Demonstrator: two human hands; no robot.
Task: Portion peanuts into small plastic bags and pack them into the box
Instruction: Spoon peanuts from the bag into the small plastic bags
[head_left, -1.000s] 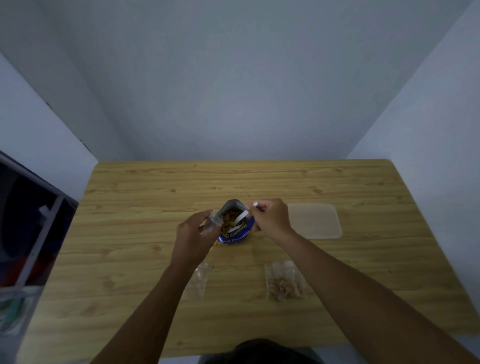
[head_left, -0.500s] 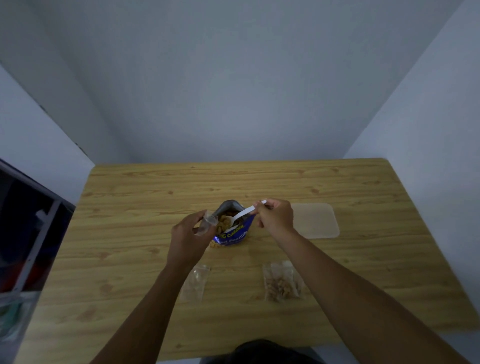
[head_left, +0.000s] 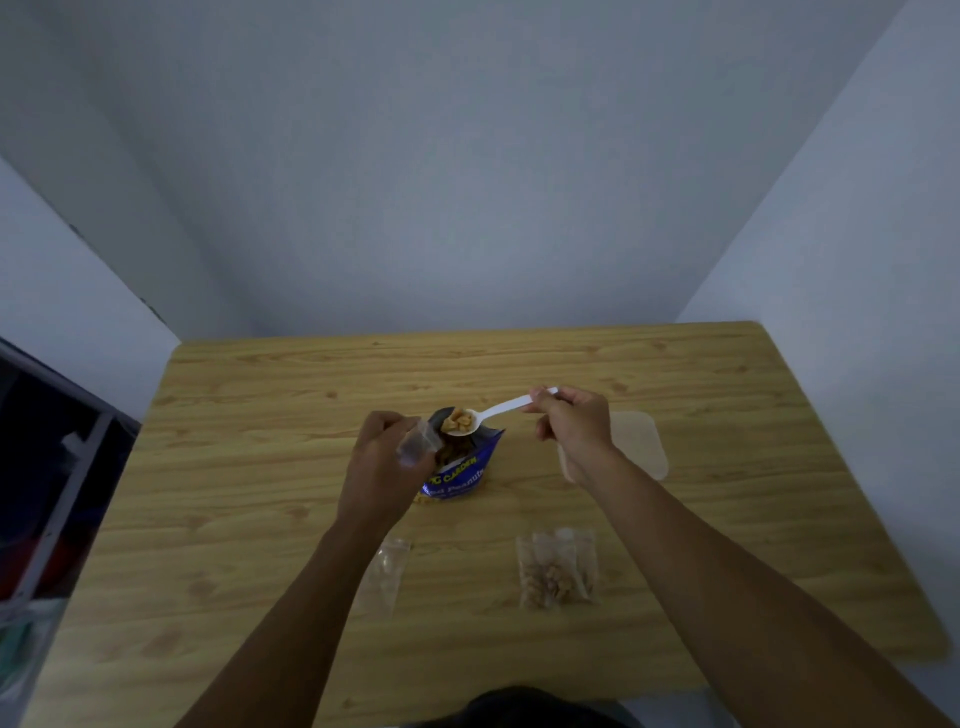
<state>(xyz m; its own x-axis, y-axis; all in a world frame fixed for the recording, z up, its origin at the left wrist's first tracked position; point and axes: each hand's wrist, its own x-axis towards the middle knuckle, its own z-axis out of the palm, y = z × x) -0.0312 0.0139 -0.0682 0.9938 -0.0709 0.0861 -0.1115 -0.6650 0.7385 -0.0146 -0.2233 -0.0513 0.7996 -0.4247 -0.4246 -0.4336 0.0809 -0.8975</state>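
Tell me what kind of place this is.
Likely a plain indoor work corner, not clearly a kitchen: a wooden table pushed against bare pale walls, with dark shelving at the left edge.

We see a wooden table with wide bare stretches along its far edge and down its left side, where a hand could pass freely. The middle is crowded: an open blue peanut pouch stands there, with our left hand just left of it and our right hand holding a loaded white spoon over its mouth. A flat translucent lid lies right of the pouch. Nearer us, an empty small bag and a cluster of filled bags lie apart, with open wood between them.
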